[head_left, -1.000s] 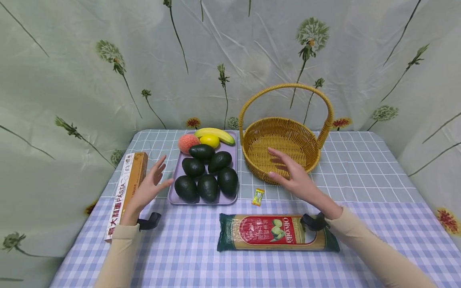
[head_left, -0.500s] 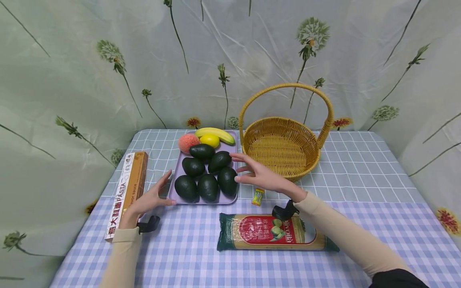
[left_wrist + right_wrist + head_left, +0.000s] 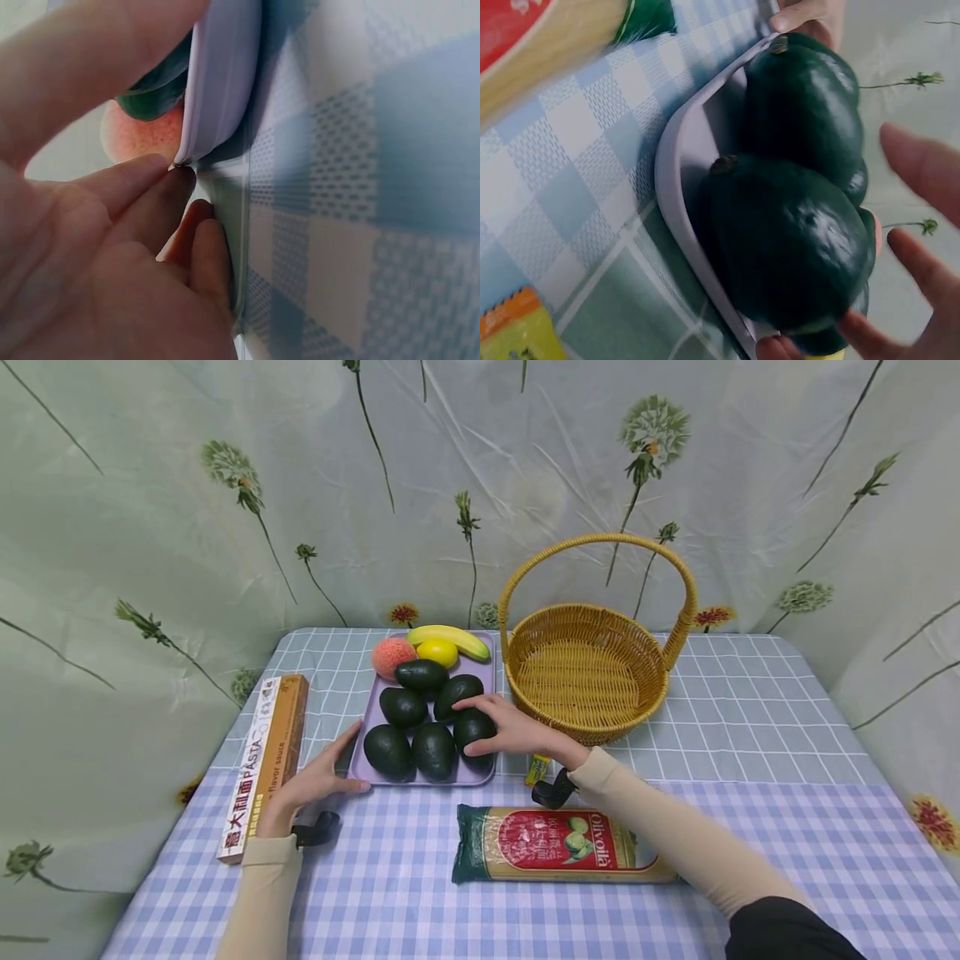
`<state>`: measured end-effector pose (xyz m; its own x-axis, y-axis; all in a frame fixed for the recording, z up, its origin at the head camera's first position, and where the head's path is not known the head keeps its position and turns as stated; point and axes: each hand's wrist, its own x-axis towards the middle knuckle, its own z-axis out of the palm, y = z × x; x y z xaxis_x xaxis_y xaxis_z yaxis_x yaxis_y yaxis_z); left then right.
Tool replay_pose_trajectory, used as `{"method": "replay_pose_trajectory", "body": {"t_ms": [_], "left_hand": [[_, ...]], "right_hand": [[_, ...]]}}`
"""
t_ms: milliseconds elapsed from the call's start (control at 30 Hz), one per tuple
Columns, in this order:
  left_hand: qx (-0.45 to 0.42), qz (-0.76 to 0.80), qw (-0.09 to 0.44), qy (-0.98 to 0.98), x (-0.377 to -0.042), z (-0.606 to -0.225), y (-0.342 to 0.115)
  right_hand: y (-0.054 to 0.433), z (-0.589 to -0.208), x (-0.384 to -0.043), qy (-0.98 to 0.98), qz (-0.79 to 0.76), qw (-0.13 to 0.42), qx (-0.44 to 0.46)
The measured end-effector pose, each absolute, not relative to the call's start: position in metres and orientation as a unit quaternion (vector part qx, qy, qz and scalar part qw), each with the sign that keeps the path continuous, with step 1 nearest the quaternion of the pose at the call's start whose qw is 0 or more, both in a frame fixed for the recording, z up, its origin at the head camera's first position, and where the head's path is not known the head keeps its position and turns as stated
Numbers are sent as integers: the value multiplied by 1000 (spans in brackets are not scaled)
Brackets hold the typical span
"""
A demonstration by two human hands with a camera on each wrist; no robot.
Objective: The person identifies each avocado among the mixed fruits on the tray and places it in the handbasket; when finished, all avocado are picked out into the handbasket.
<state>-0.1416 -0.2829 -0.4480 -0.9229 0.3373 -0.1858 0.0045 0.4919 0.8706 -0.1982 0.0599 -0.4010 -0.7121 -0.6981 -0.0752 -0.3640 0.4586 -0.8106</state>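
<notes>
A lilac tray point(image 3: 360, 770) holds several dark green avocados. My left hand point(image 3: 311, 781) lies at its front left corner; in the left wrist view the fingertips point(image 3: 176, 176) meet the rim, and the thumb spans in front of the tray. Over the front right avocado point(image 3: 474, 727) reaches my right hand point(image 3: 510, 727), fingers spread toward its far side and thumb toward its near side. In the right wrist view that avocado point(image 3: 787, 240) still sits in the tray, with some fingertips right at its side and one digit point(image 3: 919, 169) apart from it.
A banana point(image 3: 450, 639), a lemon point(image 3: 437, 652) and a peach point(image 3: 392, 656) lie at the tray's back. A wicker basket point(image 3: 585, 727) stands right of it, a pasta box point(image 3: 262, 768) left. A wrapped candy point(image 3: 537, 770) and a spaghetti pack point(image 3: 555, 843) lie in front.
My right hand has moved left from in front of the basket to the front right avocado. My left hand has lowered slightly and come to the tray's corner.
</notes>
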Motion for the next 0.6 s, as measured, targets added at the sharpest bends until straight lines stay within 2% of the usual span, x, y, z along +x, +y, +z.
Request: {"method": "replay_pose_trajectory", "body": {"t_ms": [300,600], "left_hand": [[75,497,176,847,-141,-451,-283],[75,488,175,852,-142,-450,-282]], "right_hand": [[48,-404,-193,868,-391,154,-266],[62,-388,-191,825,-463,141,-292]]}}
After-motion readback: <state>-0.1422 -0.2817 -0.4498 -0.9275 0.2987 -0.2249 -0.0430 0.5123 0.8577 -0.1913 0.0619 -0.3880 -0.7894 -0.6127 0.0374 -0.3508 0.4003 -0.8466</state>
